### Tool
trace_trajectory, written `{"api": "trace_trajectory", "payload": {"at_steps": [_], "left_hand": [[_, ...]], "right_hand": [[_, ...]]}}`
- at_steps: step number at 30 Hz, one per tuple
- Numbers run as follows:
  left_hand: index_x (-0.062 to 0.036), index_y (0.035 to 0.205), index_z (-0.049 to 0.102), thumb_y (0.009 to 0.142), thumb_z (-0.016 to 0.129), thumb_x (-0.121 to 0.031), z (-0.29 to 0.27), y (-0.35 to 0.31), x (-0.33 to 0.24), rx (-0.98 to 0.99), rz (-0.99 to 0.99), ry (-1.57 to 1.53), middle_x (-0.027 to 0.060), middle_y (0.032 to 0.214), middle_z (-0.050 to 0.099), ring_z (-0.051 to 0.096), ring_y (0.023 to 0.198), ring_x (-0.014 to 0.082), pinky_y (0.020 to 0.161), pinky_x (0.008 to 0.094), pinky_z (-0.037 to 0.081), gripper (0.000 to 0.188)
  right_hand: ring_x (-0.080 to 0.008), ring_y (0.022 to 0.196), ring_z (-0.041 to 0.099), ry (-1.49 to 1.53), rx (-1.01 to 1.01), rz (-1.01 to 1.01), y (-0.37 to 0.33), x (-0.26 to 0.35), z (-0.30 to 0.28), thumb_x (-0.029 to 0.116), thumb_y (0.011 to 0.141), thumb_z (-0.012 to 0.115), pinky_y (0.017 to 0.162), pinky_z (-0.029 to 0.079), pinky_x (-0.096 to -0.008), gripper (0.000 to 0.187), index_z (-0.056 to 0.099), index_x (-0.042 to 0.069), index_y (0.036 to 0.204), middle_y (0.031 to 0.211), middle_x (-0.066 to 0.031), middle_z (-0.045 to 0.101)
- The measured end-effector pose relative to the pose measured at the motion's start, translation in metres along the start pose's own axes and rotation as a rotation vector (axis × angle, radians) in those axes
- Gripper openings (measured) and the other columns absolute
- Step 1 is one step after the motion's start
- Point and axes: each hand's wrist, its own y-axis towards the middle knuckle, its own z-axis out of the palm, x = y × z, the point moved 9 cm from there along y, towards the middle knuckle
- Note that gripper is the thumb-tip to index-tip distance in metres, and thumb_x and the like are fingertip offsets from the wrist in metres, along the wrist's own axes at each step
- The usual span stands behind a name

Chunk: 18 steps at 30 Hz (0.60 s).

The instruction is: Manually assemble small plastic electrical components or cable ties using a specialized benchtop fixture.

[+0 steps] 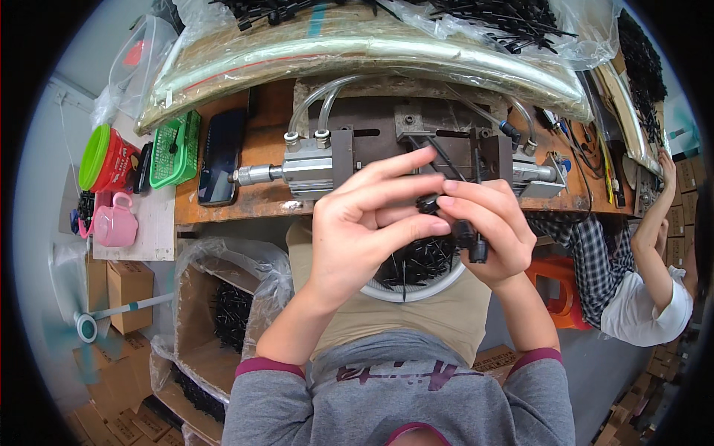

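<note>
My left hand [357, 223] pinches the dark head of a thin black plastic part [427, 203] between thumb and fingers. Close beside it, my right hand [491, 230] is closed around a few similar black stemmed parts [478, 251], their thick ends pointing down out of the fingers. Both hands hover over a white bowl [428, 293] on my lap, which holds a heap of these black parts [416, 266]. Just beyond the hands stands a metal fixture [409, 123] with a pneumatic cylinder [309, 169] on its left and another cylinder [535, 175] on its right.
On the bench's left lie a phone [222, 156], a green basket [172, 160], a red tub [111, 160] and a pink cup [117, 221]. A plastic-lined carton [195, 305] stands below. Black parts [513, 22] pile up behind. A co-worker [643, 297] sits at the right.
</note>
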Motion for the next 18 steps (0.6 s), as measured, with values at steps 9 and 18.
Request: {"api": "trace_trajectory", "payload": {"at_steps": [9, 18], "left_hand": [[0.0007, 0.108, 0.075, 0.073, 0.079, 0.008, 0.007, -0.022, -0.016, -0.015, 0.313, 0.756, 0.0159, 0.122, 0.065, 0.069, 0.104, 0.0227, 0.084, 0.0297, 0.062, 0.036], [-0.0015, 0.098, 0.072, 0.07, 0.08, -0.004, 0.026, -0.025, 0.017, 0.11, 0.462, 1.306, 0.0132, 0.126, 0.067, 0.069, 0.09, 0.0197, 0.077, 0.0318, 0.057, 0.029]], "right_hand": [[-0.0263, 0.083, 0.07, 0.037, 0.016, 0.059, -0.02, -0.005, 0.004, 0.006, 0.079, 0.078, 0.068, 0.056, -0.0341, 0.029, 0.072, -0.002, 0.106, 0.111, -0.0171, 0.071], [-0.0243, 0.079, 0.068, -0.135, -0.102, 0.134, -0.029, -0.015, -0.022, -0.004, 0.074, 0.078, 0.066, 0.053, -0.0325, 0.029, 0.071, 0.0, 0.103, 0.105, -0.0151, 0.071]]}}
